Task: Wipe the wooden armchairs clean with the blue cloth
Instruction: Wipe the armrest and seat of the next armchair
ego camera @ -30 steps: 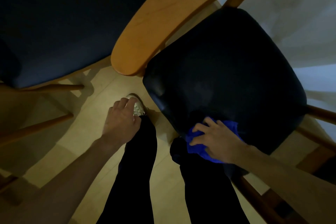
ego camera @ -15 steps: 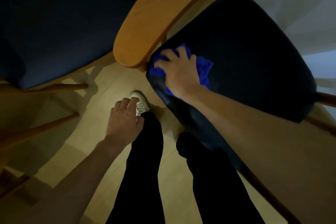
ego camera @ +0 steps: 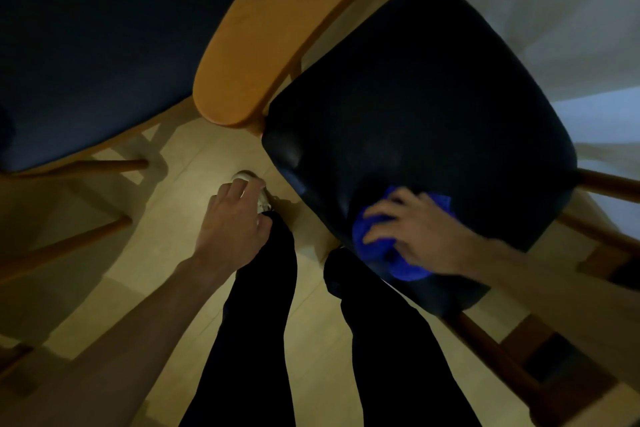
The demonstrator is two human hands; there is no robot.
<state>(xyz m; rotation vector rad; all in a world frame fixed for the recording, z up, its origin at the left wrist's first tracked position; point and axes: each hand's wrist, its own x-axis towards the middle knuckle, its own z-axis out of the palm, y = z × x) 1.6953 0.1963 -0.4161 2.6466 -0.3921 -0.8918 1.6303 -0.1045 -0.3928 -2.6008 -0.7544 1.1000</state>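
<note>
Right hand point(ego camera: 424, 236) pressing blue cloth point(ego camera: 377, 246) on near edge of dark seat point(ego camera: 433, 121), fingers spread, left hand point(ego camera: 232, 222) loose, holding nothing, wooden armrest point(ego camera: 277, 28) at far left, pale wooden floor point(ego camera: 166, 239)

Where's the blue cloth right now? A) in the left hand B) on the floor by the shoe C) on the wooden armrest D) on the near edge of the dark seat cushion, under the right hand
D: the right hand presses the blue cloth onto the near edge of the dark seat cushion, clear of the wooden armrest, while the left hand holds nothing.
</note>
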